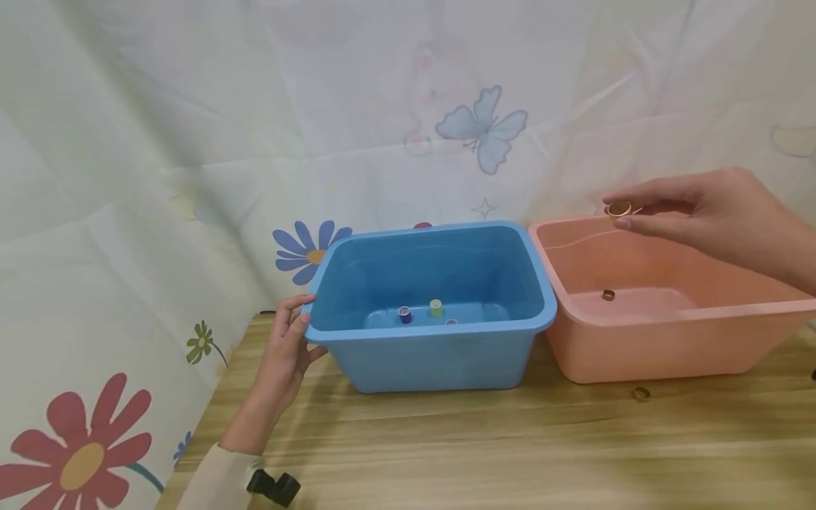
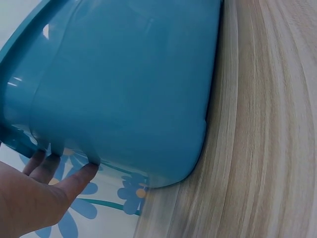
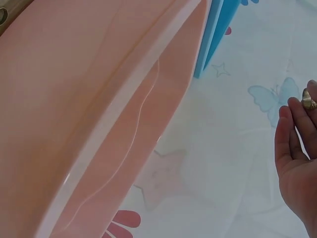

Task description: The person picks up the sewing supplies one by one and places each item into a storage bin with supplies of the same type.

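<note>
My left hand (image 1: 288, 354) holds the left rim of a blue plastic basin (image 1: 433, 361); in the left wrist view its fingers (image 2: 74, 181) touch the basin's outer wall. My right hand (image 1: 714, 209) pinches a small gold-coloured ring (image 1: 618, 208) between thumb and fingertips. It is raised over the back rim of a pink basin (image 1: 676, 343), and the right wrist view catches this ring (image 3: 308, 99) at its edge. Inside the pink basin lies another gold-coloured ring (image 1: 608, 295). A similar ring (image 1: 640, 394) rests on the table in front of it.
On the blue basin's floor stand a small purple cylinder (image 1: 404, 314) and a yellow-green one (image 1: 436, 307); a third small piece (image 1: 451, 322) is mostly hidden by the front rim. Both basins sit side by side on a wood-grain table (image 1: 446, 446), before a patterned curtain (image 1: 382, 106).
</note>
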### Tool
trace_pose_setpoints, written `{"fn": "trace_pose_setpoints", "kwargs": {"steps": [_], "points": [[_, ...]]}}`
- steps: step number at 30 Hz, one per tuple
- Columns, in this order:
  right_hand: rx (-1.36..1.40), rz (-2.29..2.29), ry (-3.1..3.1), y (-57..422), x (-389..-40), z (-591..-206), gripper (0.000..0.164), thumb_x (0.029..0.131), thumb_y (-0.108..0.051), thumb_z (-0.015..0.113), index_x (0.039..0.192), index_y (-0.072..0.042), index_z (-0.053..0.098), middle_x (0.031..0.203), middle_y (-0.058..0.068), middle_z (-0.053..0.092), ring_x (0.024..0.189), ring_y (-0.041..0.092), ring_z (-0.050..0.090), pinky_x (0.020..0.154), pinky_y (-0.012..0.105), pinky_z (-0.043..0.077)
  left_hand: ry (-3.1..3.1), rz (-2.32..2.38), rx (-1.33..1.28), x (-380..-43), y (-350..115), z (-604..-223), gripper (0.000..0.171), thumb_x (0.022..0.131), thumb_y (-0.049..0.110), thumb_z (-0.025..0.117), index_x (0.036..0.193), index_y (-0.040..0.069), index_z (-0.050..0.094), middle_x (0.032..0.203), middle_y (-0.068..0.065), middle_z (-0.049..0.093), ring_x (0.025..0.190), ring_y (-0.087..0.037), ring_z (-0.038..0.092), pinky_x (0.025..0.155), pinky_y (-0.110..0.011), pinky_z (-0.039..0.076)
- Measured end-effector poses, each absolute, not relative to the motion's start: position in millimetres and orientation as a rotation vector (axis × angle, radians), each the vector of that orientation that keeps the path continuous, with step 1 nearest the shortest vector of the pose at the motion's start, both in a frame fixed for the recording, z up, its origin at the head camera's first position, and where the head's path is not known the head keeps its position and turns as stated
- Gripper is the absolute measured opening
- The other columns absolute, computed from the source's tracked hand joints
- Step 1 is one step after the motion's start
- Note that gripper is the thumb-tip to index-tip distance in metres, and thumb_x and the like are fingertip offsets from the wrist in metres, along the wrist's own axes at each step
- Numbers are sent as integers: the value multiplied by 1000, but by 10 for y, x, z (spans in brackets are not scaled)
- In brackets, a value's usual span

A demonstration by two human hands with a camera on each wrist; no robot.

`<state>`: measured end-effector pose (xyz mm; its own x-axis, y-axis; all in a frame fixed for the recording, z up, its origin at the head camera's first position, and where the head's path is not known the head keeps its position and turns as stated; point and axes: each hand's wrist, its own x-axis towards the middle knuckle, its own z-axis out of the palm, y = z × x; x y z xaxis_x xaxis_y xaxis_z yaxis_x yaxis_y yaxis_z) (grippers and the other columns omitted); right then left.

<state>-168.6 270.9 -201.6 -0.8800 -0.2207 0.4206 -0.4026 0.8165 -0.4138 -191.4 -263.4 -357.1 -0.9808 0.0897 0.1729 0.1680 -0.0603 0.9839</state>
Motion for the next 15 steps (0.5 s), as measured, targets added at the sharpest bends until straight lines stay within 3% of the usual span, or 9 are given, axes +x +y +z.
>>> {"fn": "trace_pose_setpoints", "kwargs": {"steps": [6,15], "points": [[507,612,-2701,2685,-1742,-1987,32,93,-29,76,125,-29,73,108,-1,77,84,-17,59,65,8,44,-2118,-2221,-273,-1898,-2631,-3560,28,108,27,46,136,27,42,145,-6,40,121,-23,56,87,-43,54],[521,557,-2754,2686,-1831,-1942,25,92,-36,76,118,-36,76,117,-4,74,83,-8,63,67,13,46,-2123,-2221,-273,-1904,-2623,-3559,28,108,27,47,136,26,41,146,-8,40,119,-21,57,88,-44,53]]}}
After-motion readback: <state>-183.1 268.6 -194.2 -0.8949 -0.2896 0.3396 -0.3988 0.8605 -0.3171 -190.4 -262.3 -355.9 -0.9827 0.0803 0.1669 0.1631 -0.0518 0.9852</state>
